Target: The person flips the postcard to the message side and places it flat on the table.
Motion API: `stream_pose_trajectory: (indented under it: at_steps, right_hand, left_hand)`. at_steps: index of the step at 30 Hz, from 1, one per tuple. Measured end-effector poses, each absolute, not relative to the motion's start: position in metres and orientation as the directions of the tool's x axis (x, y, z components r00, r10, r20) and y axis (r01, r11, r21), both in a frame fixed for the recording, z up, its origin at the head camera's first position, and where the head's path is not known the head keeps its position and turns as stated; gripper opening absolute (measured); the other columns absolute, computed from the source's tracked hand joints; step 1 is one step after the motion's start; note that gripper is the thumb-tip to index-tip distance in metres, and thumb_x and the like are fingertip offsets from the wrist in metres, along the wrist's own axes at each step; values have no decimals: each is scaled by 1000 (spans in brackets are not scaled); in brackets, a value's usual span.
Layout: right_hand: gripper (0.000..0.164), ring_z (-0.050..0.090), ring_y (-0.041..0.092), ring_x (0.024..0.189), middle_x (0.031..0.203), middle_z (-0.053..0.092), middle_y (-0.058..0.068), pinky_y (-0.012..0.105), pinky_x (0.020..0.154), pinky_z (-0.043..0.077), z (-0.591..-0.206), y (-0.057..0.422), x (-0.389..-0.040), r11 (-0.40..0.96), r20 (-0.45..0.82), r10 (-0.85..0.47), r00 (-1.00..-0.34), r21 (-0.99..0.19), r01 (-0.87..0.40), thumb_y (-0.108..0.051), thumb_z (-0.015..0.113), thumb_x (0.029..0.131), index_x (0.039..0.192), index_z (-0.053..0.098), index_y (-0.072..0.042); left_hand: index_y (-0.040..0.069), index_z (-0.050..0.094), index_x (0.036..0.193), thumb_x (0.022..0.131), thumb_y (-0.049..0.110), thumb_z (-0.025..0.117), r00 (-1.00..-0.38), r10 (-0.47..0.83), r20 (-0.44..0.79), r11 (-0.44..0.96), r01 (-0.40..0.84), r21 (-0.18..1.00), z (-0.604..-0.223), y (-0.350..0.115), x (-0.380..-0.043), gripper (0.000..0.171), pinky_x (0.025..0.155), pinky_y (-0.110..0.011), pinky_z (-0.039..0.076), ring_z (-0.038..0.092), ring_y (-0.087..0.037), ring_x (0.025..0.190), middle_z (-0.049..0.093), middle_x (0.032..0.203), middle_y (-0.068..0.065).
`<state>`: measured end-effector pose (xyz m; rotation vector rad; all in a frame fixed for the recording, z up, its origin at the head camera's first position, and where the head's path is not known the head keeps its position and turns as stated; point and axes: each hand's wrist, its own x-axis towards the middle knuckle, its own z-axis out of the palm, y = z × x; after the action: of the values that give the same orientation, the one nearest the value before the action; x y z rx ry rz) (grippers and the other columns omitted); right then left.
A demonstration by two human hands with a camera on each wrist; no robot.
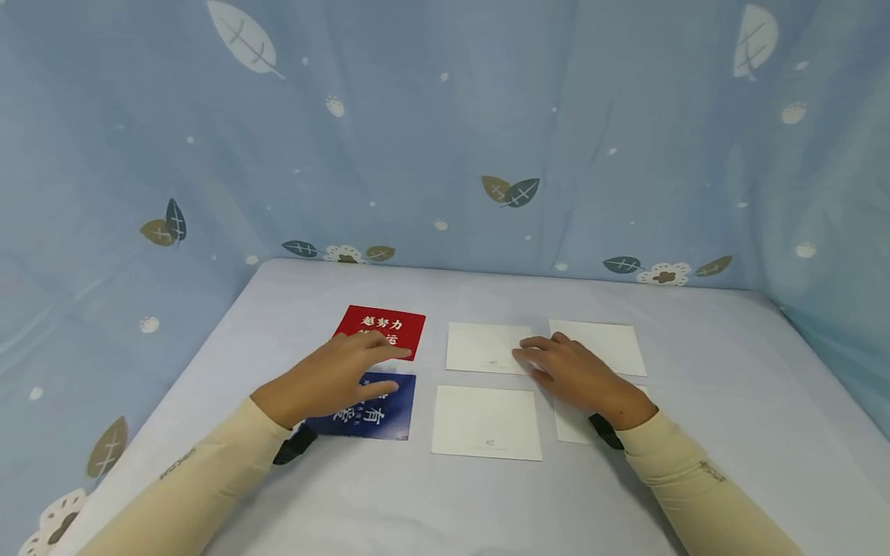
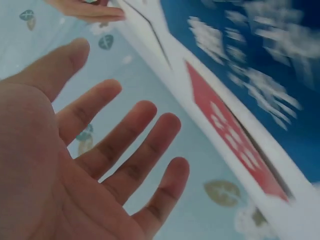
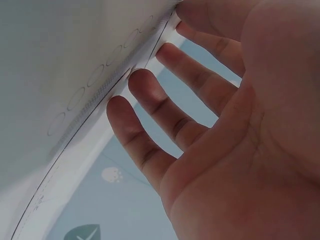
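My left hand (image 1: 332, 380) hovers with spread fingers over a red card (image 1: 406, 323) and a blue card (image 1: 398, 413), both printed with white characters and partly covered by it. In the left wrist view, nothing lies against the bare palm (image 2: 65, 175). My right hand (image 1: 582, 377) is over the white cards on the right, fingers slightly bent. Its fingertips overlap the right edge of the upper middle white card (image 1: 483, 346). Beside them lies the upper right white card (image 1: 612, 344); the lower right white card (image 1: 572, 423) is mostly hidden under the hand and wrist.
A lower middle white card (image 1: 487, 421) lies between the hands, a small mark near its bottom edge. All cards rest in two rows on a pale cloth-covered table (image 1: 487, 494). Blue leaf-print curtain (image 1: 431, 139) surrounds the table's back and sides.
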<state>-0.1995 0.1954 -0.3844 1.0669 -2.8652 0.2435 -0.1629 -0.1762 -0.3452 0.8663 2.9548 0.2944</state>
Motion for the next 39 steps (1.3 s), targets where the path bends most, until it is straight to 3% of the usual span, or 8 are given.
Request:
stream_pose_trajectory:
  at_steps: [4,13,21,27,32,39]
  right_hand:
    - [41,62,31,105,133,64,12,45,87,54,-385,199,-200,757,124,-629,-767,-126,-641,-6,72,90,131,66,-9]
    - [43,61,30,106,134,64,11,45,87,54,-387,203,-201,774,105,-612,-784,-127,-621,-6,72,91,132,65,-10]
    - [43,65,38,111,133,61,16,54,86,54,-378,198,-195,800,183,-583,-792,-41,-599,-11,78,86,128,68,-11]
    - [39,63,31,111,128,65,11,53,89,54,-366,163,-180,773,236,-613,-754,-19,-634,-29,73,92,127,68,-14]
    - [46,59,28,125,136,62,8,49,101,51,-356,129,-167,714,164,-680,-715,-72,-696,-42,67,95,135,63,-19]
    - [52,55,23,133,143,58,4,43,108,48,-353,86,-162,663,11,-746,-666,-81,-744,-46,66,95,140,59,-21]
  left_hand:
    - [28,62,137,82,47,79,-870,494,-13,854,482,193,-348,-194,-151,61,100,-55,51,58,-30,124,62,134,-7]
    - [27,66,132,65,49,91,-900,429,-72,883,402,241,-358,-223,-136,75,94,-55,54,58,-34,119,61,135,-9]
    - [27,65,133,64,51,91,-899,426,-101,887,392,245,-367,-228,-138,77,96,-57,53,55,-35,124,58,138,-10]
    - [28,68,129,62,50,92,-907,409,-102,894,376,246,-370,-231,-139,74,95,-57,53,54,-35,124,58,137,-9]
    - [30,68,128,63,52,91,-908,407,-100,896,376,235,-372,-233,-137,72,97,-57,52,54,-33,125,57,138,-8]
    - [29,69,127,63,51,91,-907,411,-93,892,380,245,-374,-234,-136,71,99,-58,50,54,-32,124,59,135,-7]
